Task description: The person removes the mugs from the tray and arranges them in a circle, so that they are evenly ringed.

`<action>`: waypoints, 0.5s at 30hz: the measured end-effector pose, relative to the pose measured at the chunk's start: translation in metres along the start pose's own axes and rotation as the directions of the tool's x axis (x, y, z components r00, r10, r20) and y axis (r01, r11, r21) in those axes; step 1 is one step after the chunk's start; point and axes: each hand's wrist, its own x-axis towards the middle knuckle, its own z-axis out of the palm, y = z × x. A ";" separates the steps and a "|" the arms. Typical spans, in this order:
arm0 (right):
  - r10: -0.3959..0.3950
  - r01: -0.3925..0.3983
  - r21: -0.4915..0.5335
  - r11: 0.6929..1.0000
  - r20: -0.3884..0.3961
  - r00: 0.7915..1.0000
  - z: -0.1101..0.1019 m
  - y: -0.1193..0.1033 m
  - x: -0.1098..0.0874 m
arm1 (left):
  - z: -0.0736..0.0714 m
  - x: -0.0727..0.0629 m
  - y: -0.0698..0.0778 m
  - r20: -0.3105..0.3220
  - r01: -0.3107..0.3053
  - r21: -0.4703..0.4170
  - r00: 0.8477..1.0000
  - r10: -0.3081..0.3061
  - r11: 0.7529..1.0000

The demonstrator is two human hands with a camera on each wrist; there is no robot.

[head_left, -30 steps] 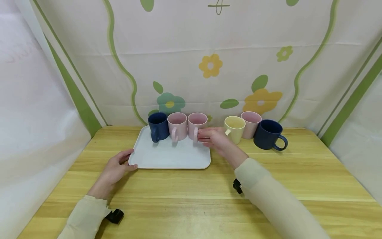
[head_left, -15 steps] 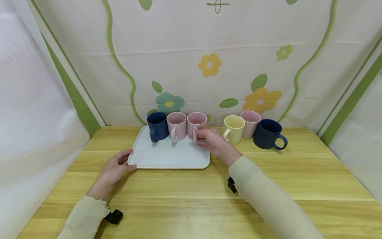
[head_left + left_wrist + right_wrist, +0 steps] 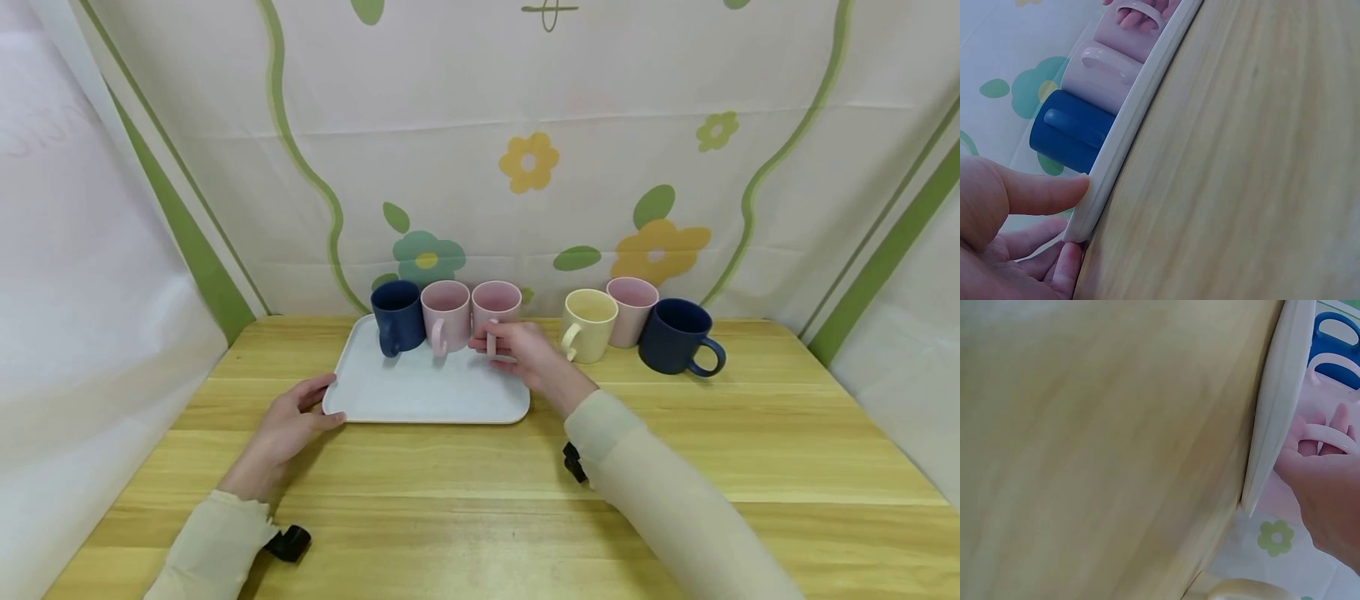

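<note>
A white tray [image 3: 427, 400] lies on the table, with a navy mug [image 3: 397, 321] and two pink mugs standing in a row along its back. My left hand [image 3: 285, 429] pinches the tray's front left corner; in the left wrist view the thumb [image 3: 1050, 194] presses the rim while fingertips sit at the underside. At the rightmost pink mug [image 3: 483, 317], my right hand [image 3: 532, 357] grips the handle. Fingers pass through that handle [image 3: 1329, 434] in the right wrist view. The middle pink mug [image 3: 446, 312] stands beside it, handle facing front.
Right of the tray stand a cream mug [image 3: 590, 329], a third pink mug [image 3: 632, 308] and another navy mug [image 3: 675, 337] close together. Behind them hangs a floral curtain [image 3: 450, 183] at the back edge of the wooden table [image 3: 480, 508].
My right hand has moved left, its fingers going from beside the rightmost pink mug's handle to through it. The left hand and the mugs have stayed in place.
</note>
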 end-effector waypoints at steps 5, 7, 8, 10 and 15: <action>-0.010 0.010 0.032 0.999 -0.005 1.000 0.002 0.000 0.001 | 0.000 0.001 -0.001 0.000 -0.001 -0.004 1.000 0.001 1.000; -0.011 0.012 0.042 0.999 -0.005 1.000 0.002 0.000 0.001 | 0.000 0.001 0.000 -0.001 0.000 -0.004 1.000 0.000 1.000; -0.011 0.011 0.046 0.999 -0.004 1.000 0.003 0.000 0.002 | 0.000 0.001 0.000 -0.001 0.001 -0.003 1.000 -0.001 1.000; -0.011 0.011 0.048 0.999 -0.003 1.000 0.003 0.000 0.002 | 0.000 0.001 0.000 -0.001 0.001 0.000 1.000 -0.001 1.000; -0.006 0.006 0.056 0.998 -0.001 1.000 0.003 0.000 0.006 | 0.000 0.001 0.000 0.002 -0.007 0.006 1.000 0.007 1.000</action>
